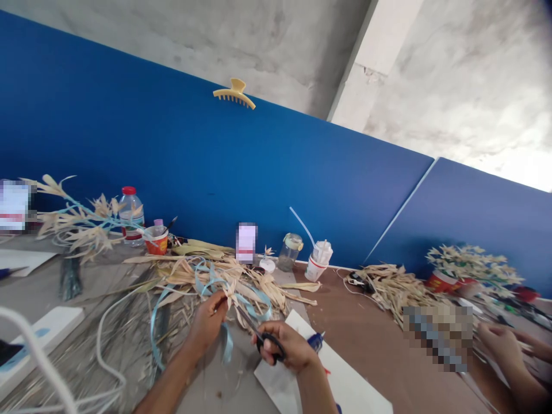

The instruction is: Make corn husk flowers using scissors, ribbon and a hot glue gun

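A pale husk flower (232, 294) is pinched between the fingertips of the left hand (207, 323), just above the heap of dried husks (254, 282) on the counter (340, 322). It appears to be gripped low so that the petals are left clear. By the right hand (287, 345), a pair of scissors (276, 348) is gripped, with the fingers closed around the black handles; the blades are pointed at the flower, probably so that both can be watched at one spot. Whether the blades are parted cannot be told. Light blue ribbon (227, 345) is looped among the husks, within easy reach.

Against the blue partition (181, 144), a bottle (131, 221), a red cup (156, 242), a lidded jar (290, 253) and a white cup (317, 263) are lined up, seemingly to leave the front free for work. The counter is covered in grey on the left, strewn with scraps, and shown brown on the right, where a white sheet (345, 371) is laid. A yellow hair clip (235, 94) is perched on the partition's top edge, backed by bare concrete (259, 34). At far right, a co-worker's hands (500, 345) are seen; what is held there cannot be told.
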Available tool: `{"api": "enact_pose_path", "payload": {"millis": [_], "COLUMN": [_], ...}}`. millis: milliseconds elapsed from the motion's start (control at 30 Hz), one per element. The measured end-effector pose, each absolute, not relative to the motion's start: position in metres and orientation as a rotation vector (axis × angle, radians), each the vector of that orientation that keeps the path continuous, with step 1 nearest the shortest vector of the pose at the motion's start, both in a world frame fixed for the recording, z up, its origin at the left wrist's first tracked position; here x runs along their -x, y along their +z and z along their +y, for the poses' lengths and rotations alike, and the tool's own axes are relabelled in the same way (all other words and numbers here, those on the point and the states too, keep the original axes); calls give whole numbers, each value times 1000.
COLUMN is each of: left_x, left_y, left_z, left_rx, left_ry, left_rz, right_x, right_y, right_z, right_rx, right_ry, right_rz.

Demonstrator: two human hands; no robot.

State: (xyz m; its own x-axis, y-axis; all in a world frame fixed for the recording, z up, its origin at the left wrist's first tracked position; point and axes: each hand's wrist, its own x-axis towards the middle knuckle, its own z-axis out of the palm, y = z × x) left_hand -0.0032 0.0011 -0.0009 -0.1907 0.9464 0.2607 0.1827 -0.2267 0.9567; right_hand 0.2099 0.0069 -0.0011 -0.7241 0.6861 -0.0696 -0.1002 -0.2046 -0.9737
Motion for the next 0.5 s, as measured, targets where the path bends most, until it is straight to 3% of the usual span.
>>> {"api": "enact_pose_path", "payload": {"millis": [500], "left_x": [2], "left_y": [-7], "left_z": [3], "left_rx": [-1404], "left_ry": [1507], "left_rz": [1349], "right_x": [-208], "right_y": [9], "right_z": [2], "right_rx": [588], "right_ry": [2067], "right_rz": [-1490]}}
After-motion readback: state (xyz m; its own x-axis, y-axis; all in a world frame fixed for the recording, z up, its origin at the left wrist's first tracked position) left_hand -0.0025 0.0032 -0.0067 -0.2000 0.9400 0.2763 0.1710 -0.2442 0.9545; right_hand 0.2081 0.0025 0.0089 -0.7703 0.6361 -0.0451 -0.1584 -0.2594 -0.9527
